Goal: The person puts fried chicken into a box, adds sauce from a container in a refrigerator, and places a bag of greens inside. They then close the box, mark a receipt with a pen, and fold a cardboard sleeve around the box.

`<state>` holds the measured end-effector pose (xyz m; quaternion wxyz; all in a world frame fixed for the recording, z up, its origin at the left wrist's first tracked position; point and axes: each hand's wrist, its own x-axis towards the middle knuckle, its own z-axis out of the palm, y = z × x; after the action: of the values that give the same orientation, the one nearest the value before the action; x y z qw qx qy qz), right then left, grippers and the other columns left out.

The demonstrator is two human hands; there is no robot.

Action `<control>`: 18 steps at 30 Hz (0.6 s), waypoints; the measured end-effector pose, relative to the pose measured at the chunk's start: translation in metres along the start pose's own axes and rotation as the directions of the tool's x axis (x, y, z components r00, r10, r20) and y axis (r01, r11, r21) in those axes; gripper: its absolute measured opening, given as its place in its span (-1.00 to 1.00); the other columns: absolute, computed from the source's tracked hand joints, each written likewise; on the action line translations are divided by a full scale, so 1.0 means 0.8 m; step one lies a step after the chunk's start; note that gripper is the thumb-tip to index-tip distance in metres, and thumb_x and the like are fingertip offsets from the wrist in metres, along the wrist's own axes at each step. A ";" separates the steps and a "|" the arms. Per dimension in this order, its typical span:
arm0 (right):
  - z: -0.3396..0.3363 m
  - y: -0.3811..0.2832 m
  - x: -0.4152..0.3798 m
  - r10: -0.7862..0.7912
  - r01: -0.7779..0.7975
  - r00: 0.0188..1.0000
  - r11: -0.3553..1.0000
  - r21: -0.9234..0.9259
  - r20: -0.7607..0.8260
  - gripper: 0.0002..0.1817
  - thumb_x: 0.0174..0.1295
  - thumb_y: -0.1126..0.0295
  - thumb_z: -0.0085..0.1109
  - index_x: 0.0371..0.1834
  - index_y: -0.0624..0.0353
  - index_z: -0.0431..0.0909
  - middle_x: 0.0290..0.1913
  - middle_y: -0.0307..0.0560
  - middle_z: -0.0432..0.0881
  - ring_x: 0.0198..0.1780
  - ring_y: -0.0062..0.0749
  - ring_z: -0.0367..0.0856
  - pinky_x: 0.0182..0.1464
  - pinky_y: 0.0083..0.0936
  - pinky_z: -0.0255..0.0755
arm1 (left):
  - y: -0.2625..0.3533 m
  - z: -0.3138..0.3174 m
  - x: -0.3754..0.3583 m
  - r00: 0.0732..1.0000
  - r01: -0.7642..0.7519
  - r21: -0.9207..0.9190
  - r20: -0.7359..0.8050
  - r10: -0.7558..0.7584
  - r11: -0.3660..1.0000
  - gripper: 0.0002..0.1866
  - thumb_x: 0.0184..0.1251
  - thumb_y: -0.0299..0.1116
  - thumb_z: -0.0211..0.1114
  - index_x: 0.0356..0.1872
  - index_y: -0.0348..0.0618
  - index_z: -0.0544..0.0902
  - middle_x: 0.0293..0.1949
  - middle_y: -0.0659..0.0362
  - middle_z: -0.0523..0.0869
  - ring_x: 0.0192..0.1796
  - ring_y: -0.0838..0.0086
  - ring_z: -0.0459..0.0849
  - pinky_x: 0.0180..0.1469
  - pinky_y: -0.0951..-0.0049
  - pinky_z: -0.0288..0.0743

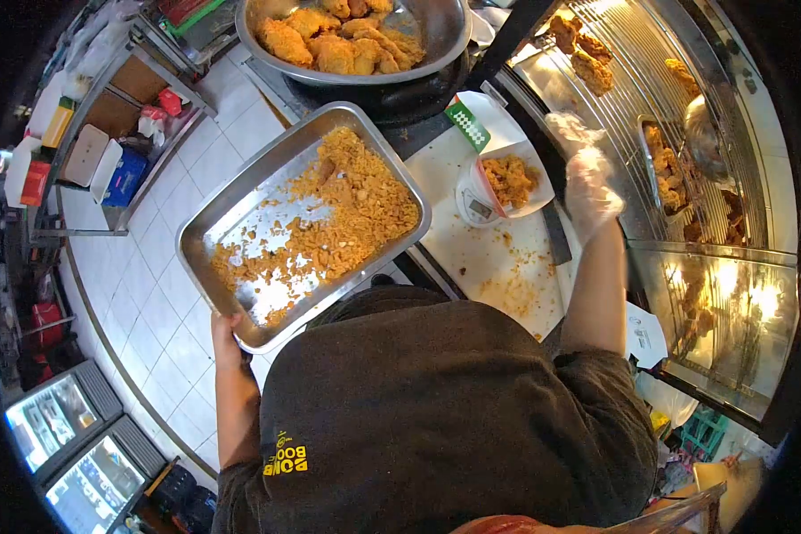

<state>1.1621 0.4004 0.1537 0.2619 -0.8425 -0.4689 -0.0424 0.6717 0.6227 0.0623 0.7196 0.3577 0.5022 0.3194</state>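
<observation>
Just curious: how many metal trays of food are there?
2: a large tray held by the left hand, a small tray inside the display case. Others may be hidden.

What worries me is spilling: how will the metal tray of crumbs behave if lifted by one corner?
The metal tray should stay stiff, since its walls are raised and rimmed. The loose crumbs would probably slide if it tilts, as bare metal shows between them. With more heaped away from the left hand, that end may well dip.

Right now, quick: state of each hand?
Left hand: closed on a corner of the metal tray.
Right hand: gloved, by the display case; too blurred to tell.
</observation>
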 end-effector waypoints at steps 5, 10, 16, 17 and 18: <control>-0.115 -0.047 0.022 0.267 0.087 0.807 0.829 0.553 -0.527 -0.60 0.13 0.25 0.11 -0.01 0.23 0.46 0.01 -0.09 0.50 0.02 -0.43 0.44 0.08 -0.51 0.29 | 0.027 0.000 -0.001 0.998 -0.057 0.119 -0.017 0.059 0.991 -0.43 -0.18 -0.34 0.09 0.02 -0.22 0.33 -0.16 0.08 0.49 -0.13 0.29 0.52 -0.10 0.28 0.49; -0.087 -0.044 0.002 0.345 0.037 0.846 0.721 0.692 -0.405 -0.65 0.19 0.18 0.05 -0.18 0.29 0.50 -0.15 -0.02 0.56 -0.16 -0.42 0.53 -0.11 -0.55 0.42 | 0.081 -0.018 0.012 0.994 -0.067 0.071 0.095 0.060 0.995 -0.41 -0.12 -0.25 0.14 0.07 -0.19 0.35 -0.08 0.09 0.49 -0.01 0.25 0.47 0.07 0.22 0.36; -0.043 -0.155 -0.012 -0.008 -0.656 0.752 -0.114 0.746 0.659 -0.41 0.01 0.09 0.17 0.01 0.32 0.39 0.02 0.11 0.45 -0.12 -0.35 0.53 -0.10 -0.45 0.44 | 0.196 0.066 -0.005 0.963 0.051 0.197 0.251 -0.101 0.979 -0.37 -0.20 -0.22 0.16 0.04 -0.21 0.38 -0.10 0.05 0.50 -0.04 0.24 0.50 0.00 0.26 0.40; -0.049 -0.165 -0.018 0.020 -0.632 0.772 -0.085 0.770 0.636 -0.43 0.01 0.12 0.17 0.00 0.33 0.39 -0.01 0.09 0.46 -0.12 -0.36 0.53 -0.09 -0.45 0.45 | 0.200 0.065 0.010 0.946 0.047 0.306 0.292 -0.141 0.951 -0.37 -0.22 -0.22 0.18 0.03 -0.21 0.40 -0.11 0.07 0.51 -0.06 0.28 0.50 -0.03 0.30 0.40; -0.055 -0.176 -0.021 0.046 -0.600 0.797 -0.052 0.798 0.602 -0.45 0.01 0.15 0.17 0.00 0.33 0.39 -0.03 0.08 0.48 -0.13 -0.36 0.53 -0.09 -0.46 0.45 | 0.204 0.097 -0.001 0.951 -0.027 0.358 0.297 -0.087 0.933 -0.36 -0.23 -0.22 0.19 0.03 -0.24 0.40 -0.14 0.08 0.53 -0.10 0.31 0.51 -0.06 0.33 0.41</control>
<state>1.0460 0.4261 0.2431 0.6627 -0.4992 -0.1835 0.5272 0.7291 0.6952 0.2174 0.7165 0.5202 0.4392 0.1518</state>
